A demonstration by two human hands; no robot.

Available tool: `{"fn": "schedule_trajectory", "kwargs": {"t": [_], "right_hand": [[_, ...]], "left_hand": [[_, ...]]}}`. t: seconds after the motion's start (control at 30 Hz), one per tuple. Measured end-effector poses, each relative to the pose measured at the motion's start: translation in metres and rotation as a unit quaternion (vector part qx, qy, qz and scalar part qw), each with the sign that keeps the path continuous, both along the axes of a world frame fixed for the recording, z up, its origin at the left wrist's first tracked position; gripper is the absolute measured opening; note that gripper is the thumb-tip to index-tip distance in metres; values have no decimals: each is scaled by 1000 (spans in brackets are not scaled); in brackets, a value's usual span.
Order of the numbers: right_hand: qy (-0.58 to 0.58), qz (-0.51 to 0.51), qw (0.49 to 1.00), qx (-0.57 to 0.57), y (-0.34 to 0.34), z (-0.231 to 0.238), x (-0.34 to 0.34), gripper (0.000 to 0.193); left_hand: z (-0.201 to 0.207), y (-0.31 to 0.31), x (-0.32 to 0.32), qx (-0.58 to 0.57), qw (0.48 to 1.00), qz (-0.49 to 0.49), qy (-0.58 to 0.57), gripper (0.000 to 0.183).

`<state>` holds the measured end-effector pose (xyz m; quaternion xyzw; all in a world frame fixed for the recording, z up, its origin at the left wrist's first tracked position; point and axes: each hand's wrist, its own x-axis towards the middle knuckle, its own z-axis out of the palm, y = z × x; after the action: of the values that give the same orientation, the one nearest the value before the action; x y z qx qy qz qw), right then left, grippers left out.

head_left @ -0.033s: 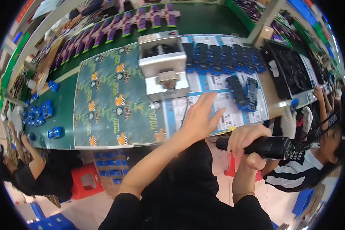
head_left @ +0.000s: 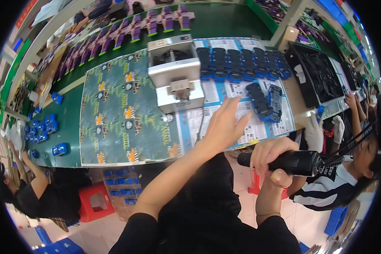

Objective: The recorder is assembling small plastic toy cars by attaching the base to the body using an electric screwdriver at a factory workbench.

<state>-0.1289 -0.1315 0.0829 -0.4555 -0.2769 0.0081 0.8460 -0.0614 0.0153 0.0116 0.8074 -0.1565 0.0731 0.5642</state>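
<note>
"Driver (head_left: 300, 163) clasped in the right grip (head_left: 270, 153), its black body turned sideways just off the near edge of the bench (head_left: 70, 108)."

"And the left grip (head_left: 222, 129)?"

"Released, fingers spread and holding nothing, above the printed sheets (head_left: 213, 91). Whether the palm rests on them, I cannot tell."

"What has changed?"

"Little, within an instant. The left fingers have edged closer to two cars (head_left: 261, 103), dark faces up, while the view has slid slightly. The right hand's clasp looks the same."

"Where does that leave the work?"

"Between contacts, in my judgement: neither hand touches a car, and the driver is well apart from the pair, which lie side by side, right of the left hand."

"The rest of them?"

"A row (head_left: 241, 63) stands behind the pair, beside the silver machine (head_left: 180, 86). A black bin (head_left: 292, 74) sits to the right, and at the far right a co-worker's white glove (head_left: 314, 133) shows near the bench."
</note>
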Motion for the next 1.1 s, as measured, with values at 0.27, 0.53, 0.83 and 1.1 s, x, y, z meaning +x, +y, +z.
{"fn": "schedule_trajectory", "kwargs": {"t": [0.27, 0.53, 0.83, 1.1], "right_hand": [[33, -53, 998, -1, -25, 1, -4, 34], [31, -45, 998, -3, -15, 2, -2, 34], [-165, -84, 982, 24, 39, 40, 38, 32], [-131, -162, 977, -50, 148, 21, 101, 17]], "left_hand": [[-13, -66, 78, 171, 979, 98, 49, 68], [-31, -50, 49, -212, 968, 15, 136, 60], [0, 117, -75, -586, 762, 143, 235, 24], [-29, 150, -89, -615, 741, 146, 227, 20]]}}
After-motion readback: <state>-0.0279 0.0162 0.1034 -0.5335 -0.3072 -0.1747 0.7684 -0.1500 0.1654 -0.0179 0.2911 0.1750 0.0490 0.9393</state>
